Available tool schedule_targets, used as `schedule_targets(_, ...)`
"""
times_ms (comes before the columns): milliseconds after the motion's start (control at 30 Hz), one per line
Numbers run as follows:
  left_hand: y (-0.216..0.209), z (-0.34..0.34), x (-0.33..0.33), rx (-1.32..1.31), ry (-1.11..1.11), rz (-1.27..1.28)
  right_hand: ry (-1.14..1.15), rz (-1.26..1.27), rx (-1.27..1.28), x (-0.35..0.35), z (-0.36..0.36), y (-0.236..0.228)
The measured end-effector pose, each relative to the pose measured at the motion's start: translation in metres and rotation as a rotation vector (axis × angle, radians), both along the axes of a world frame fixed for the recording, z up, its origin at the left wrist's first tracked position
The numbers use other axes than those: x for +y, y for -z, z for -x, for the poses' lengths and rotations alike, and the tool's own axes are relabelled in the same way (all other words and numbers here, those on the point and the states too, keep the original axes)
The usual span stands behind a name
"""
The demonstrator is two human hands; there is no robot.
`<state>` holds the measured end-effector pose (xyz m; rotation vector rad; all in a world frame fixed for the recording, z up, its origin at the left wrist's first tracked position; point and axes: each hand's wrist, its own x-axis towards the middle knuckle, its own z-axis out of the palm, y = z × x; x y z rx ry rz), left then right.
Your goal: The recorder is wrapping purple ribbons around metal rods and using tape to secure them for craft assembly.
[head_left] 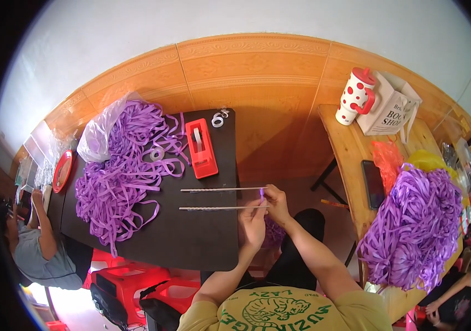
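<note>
Reaching up from the lower edge with bent elbows, both hands met at mid-frame — the right hand [277,202] pinched a small purple ribbon piece [262,193] at the upper thin rod [221,190], the left hand [253,223] closed fingers on the lower thin rod [219,208] — over the black table [191,243].

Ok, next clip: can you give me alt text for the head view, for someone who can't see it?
A person's left hand and right hand pinch a small purple piece at the ends of two thin rods lying on a dark table. A heap of purple ribbon strips and a red tape dispenser sit further left.
</note>
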<state>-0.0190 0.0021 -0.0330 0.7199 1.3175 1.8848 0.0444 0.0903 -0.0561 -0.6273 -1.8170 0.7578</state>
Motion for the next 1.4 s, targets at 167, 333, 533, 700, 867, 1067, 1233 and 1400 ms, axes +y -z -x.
schedule_targets(167,0.016,0.004,-0.006,-0.104,0.031,-0.01,-0.129,0.505,0.176,-0.018,-0.003,0.033)
schedule_targets(333,0.038,0.016,-0.013,-0.172,0.066,0.006,-0.258,0.797,0.325,-0.038,-0.004,0.045)
schedule_targets(533,0.038,0.016,-0.014,-0.236,0.121,0.044,-0.308,0.835,0.294,-0.06,-0.012,0.098)
schedule_targets(700,0.029,0.018,-0.016,-0.278,0.159,0.166,-0.263,0.981,0.241,-0.082,-0.018,0.128)
schedule_targets(867,0.031,0.02,-0.012,-0.214,0.214,0.201,-0.179,0.801,-0.104,-0.089,-0.032,0.144)
schedule_targets(1067,0.037,0.018,-0.008,-0.198,0.191,0.163,-0.211,0.806,-0.231,-0.097,-0.047,0.163)
schedule_targets(1233,0.034,0.015,-0.011,-0.21,0.177,0.161,-0.174,0.923,-0.173,-0.107,-0.043,0.165)
schedule_targets(1400,0.031,0.008,-0.036,0.072,0.205,0.275,-0.393,1.059,-0.249,-0.104,-0.056,0.157)
